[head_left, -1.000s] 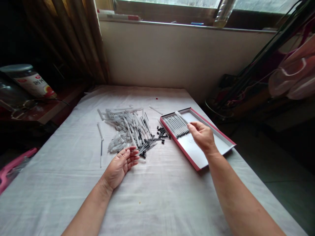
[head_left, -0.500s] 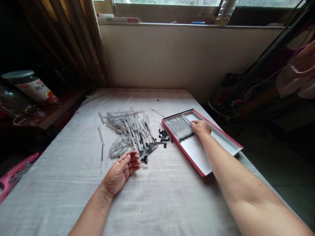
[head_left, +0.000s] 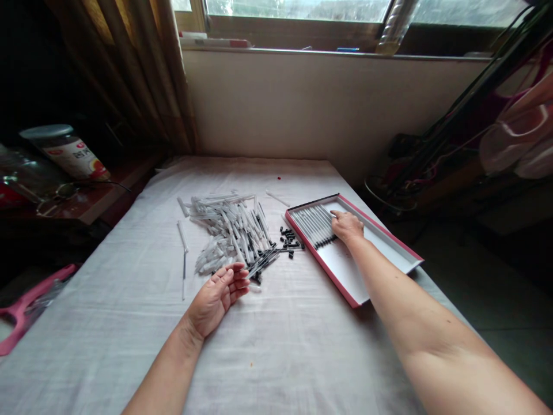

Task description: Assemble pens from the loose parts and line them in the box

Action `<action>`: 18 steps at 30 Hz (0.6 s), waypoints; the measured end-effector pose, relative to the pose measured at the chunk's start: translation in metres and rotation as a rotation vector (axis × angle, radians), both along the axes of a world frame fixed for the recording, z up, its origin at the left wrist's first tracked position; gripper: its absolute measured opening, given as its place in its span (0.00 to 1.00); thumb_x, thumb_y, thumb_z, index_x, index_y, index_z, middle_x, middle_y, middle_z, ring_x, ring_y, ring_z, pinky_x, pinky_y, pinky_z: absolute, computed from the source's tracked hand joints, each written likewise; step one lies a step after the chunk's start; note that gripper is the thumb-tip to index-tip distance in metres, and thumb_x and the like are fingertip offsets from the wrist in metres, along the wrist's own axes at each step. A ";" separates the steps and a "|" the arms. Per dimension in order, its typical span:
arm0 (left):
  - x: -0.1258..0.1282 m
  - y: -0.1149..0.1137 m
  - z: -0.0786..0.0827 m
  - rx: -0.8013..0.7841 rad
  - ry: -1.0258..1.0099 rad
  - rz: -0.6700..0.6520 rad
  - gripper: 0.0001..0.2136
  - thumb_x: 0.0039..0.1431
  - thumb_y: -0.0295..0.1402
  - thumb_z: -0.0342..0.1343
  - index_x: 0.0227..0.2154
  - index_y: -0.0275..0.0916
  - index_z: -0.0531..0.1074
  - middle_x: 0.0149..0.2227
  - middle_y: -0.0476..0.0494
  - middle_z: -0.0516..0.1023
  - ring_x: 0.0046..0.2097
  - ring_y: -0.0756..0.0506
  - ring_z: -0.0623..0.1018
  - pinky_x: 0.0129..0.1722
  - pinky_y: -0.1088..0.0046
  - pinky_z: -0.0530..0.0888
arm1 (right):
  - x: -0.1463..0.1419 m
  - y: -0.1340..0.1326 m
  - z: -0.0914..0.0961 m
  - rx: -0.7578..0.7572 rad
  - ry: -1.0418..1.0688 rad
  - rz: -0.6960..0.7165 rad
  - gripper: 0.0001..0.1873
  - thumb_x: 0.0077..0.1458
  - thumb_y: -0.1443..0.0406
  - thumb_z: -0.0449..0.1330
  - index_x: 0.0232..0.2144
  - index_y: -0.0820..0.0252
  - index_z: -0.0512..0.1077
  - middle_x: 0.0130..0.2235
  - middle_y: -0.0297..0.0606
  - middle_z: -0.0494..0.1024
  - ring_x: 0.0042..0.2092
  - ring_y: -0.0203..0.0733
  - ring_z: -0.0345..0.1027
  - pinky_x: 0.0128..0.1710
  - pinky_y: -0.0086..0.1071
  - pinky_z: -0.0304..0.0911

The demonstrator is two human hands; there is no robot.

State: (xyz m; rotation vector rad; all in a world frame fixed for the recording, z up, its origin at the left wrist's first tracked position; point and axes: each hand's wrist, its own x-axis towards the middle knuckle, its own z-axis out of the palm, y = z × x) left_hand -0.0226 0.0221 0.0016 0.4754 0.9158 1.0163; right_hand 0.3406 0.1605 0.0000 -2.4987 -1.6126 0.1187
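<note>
A loose heap of clear pen barrels and black refills (head_left: 233,230) lies on the white cloth, with small black caps (head_left: 288,237) beside it. To the right sits a shallow red-edged box (head_left: 389,245) holding a neat row of assembled pens (head_left: 314,225). My right hand (head_left: 348,225) rests in the box, fingers bent down against the right end of that row. My left hand (head_left: 217,297) lies on the cloth just below the heap, palm up, fingers loosely curled and apart, holding nothing.
A single long refill (head_left: 184,256) lies left of the heap. A jar (head_left: 69,151) stands on a dark side shelf at the left, a pink object (head_left: 21,308) below it. Curtain, wall and window sill are behind; clutter and a floor drop are to the right.
My right hand went from hovering above the box with a pen to pressing down at the row of pens. The left hand barely moved. The camera shifted slightly.
</note>
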 end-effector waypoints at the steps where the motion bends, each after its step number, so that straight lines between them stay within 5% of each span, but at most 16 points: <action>1: 0.000 0.000 0.000 0.002 -0.002 -0.001 0.07 0.57 0.29 0.61 0.39 0.35 0.77 0.36 0.42 0.82 0.35 0.47 0.81 0.38 0.71 0.79 | -0.001 0.000 0.000 -0.006 -0.003 0.003 0.25 0.59 0.63 0.49 0.56 0.50 0.71 0.53 0.49 0.74 0.54 0.55 0.67 0.51 0.46 0.61; 18: 0.000 0.001 -0.003 0.022 -0.027 -0.011 0.07 0.60 0.28 0.58 0.40 0.35 0.77 0.36 0.42 0.82 0.35 0.48 0.81 0.37 0.72 0.79 | -0.004 -0.001 -0.004 -0.007 0.006 0.001 0.23 0.60 0.61 0.49 0.54 0.44 0.72 0.53 0.43 0.75 0.54 0.52 0.67 0.50 0.45 0.60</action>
